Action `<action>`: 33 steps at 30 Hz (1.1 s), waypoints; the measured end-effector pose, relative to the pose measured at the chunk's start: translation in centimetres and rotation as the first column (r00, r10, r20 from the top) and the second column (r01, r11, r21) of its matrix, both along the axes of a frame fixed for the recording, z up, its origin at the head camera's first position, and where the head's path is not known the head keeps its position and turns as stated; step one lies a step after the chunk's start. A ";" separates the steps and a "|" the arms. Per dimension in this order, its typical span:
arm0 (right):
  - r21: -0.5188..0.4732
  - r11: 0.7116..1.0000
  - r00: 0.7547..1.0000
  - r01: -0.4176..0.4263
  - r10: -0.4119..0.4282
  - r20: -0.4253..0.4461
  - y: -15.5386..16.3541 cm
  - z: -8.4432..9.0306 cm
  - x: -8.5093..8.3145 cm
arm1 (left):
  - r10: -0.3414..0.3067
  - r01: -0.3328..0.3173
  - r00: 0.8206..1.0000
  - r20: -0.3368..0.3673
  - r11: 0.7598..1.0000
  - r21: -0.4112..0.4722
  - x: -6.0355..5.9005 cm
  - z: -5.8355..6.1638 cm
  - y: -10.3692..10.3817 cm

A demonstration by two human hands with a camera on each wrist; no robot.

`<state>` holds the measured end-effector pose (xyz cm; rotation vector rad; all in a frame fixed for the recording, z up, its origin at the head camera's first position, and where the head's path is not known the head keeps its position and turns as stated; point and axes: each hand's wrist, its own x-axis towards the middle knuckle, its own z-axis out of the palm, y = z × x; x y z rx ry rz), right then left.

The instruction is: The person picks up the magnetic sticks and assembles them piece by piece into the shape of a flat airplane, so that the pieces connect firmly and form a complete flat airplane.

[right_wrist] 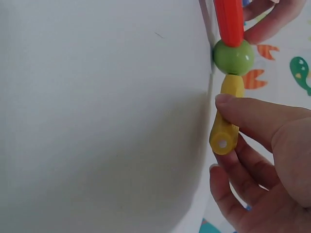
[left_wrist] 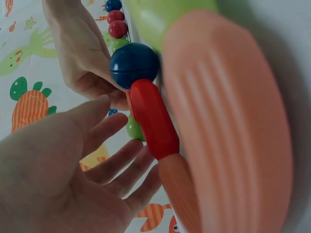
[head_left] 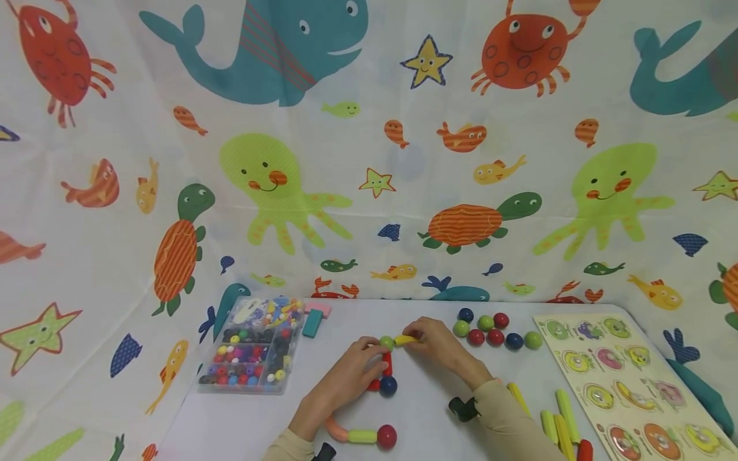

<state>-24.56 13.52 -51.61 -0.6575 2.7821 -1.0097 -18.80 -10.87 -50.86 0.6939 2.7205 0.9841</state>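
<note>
Between the thumb and fingers of my right hand [head_left: 444, 346] is a yellow stick [right_wrist: 229, 116] with a hole in its end. Its far end meets a green ball [right_wrist: 233, 57], which joins a red stick [head_left: 387, 363]. My left hand [head_left: 359, 370] is beside the green ball and red stick, its fingers loosely extended in the left wrist view; whether they press on the ball is unclear. Nearer me, a dark blue ball [left_wrist: 134, 65] connects to another red piece [head_left: 373, 385]. A curved salmon-coloured piece [left_wrist: 228, 131] fills much of the left wrist view, attached to a light green stick [head_left: 362, 436] and dark red ball [head_left: 387, 436].
A divided bead box [head_left: 254, 346] stands at the left, beside a teal block [head_left: 312, 323]. Several balls [head_left: 494, 337] are grouped at the back right. Loose sticks [head_left: 567, 416] lie front right, alongside a picture board [head_left: 634, 384]. A patterned cloth [head_left: 403, 211] hangs behind.
</note>
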 end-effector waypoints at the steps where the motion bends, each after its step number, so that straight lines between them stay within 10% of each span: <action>1: 0.000 1.000 1.000 0.000 0.000 -0.003 -0.1 0.0 0.0 | -0.001 0.001 1.000 0.001 1.000 0.001 0.0 0.0 0.0; 33: -0.013 0.981 0.979 0.196 -0.196 -0.047 5.9 1.4 1.1 | 0.000 0.003 0.999 -0.050 0.999 0.047 -0.3 1.1 0.3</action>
